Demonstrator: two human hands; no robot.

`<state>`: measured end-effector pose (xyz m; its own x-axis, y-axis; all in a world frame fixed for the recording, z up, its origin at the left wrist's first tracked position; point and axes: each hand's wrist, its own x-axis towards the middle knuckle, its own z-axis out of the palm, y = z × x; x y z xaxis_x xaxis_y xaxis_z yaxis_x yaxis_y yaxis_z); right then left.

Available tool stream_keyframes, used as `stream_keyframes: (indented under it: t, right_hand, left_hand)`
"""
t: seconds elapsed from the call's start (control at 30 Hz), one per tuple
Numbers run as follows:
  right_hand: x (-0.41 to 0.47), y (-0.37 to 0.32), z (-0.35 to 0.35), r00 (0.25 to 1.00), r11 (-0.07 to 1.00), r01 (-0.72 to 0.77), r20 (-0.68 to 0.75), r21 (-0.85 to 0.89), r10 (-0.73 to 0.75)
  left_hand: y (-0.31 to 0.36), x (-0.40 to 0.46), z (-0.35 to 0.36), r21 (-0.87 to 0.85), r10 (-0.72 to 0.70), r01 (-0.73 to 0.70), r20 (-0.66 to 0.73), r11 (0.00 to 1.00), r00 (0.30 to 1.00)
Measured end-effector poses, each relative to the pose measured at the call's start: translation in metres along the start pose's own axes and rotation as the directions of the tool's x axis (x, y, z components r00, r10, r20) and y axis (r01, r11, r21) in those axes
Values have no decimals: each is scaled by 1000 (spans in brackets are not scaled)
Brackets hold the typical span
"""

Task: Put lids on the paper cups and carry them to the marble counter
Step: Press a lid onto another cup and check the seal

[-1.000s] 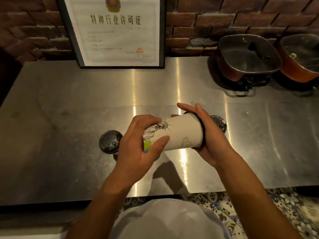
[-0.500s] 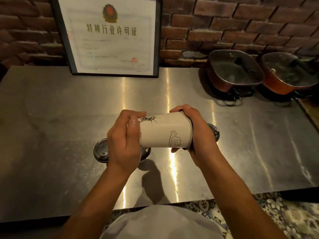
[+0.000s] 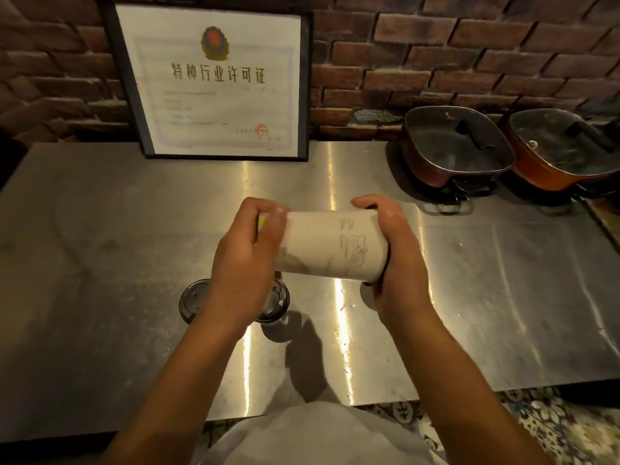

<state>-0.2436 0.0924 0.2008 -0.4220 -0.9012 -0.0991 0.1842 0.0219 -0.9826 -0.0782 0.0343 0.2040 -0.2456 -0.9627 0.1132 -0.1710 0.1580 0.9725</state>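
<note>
A white paper cup (image 3: 330, 245) with line drawings lies sideways in the air above the steel table, held at both ends. My left hand (image 3: 246, 260) wraps its narrow bottom end. My right hand (image 3: 394, 253) covers its wide mouth end, where a black lid edge shows under the palm. Below my left hand, two black lids (image 3: 194, 302) sit on the table, partly hidden by my wrist; whether they sit on cups I cannot tell.
A steel table (image 3: 503, 313) fills the view, with a framed certificate (image 3: 218, 82) leaning on the brick wall at the back. Two red square pots with glass lids (image 3: 456, 146) stand at the back right. Patterned floor tiles (image 3: 553, 427) show past the table's near edge.
The cup has been rotated in my hands, so the drawings face differently. My right hand has closed further over the lidded end. The lid to the right of my right hand is now hidden.
</note>
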Motion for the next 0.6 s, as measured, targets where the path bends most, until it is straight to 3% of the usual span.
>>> stream_keyframes:
  t: [0.1, 0.17, 0.27, 0.33, 0.43, 0.53, 0.6]
  right_hand:
    - [5, -9, -6, 897, 887, -441, 116, 139, 428]
    - [4, -6, -7, 852, 847, -518, 156, 120, 500]
    - [-1, -1, 0, 853, 844, -517, 162, 144, 496]
    - [-6, 6, 5, 926, 914, -374, 118, 154, 359]
    - [-21, 17, 15, 998, 997, 54, 26, 49, -56]
    - [-26, 29, 18, 920, 914, 392, 40, -101, -390]
    - [-24, 38, 18, 873, 839, 485, 84, -245, -480]
  left_hand:
    - [-5, -7, 0, 110, 291, -300, 85, 948, 953]
    - [-13, -12, 0, 240, 419, -429, 92, 871, 903]
    - [-16, -17, -1, 352, 464, -432, -7, 830, 886]
    - [-16, -17, -5, 328, 451, -410, -59, 851, 890]
    - [-10, -15, -13, 164, 329, -306, -135, 938, 935]
    - [-4, -11, -15, -95, 26, -36, -109, 995, 994]
    - [-6, -8, -17, -150, -168, 163, -20, 975, 986]
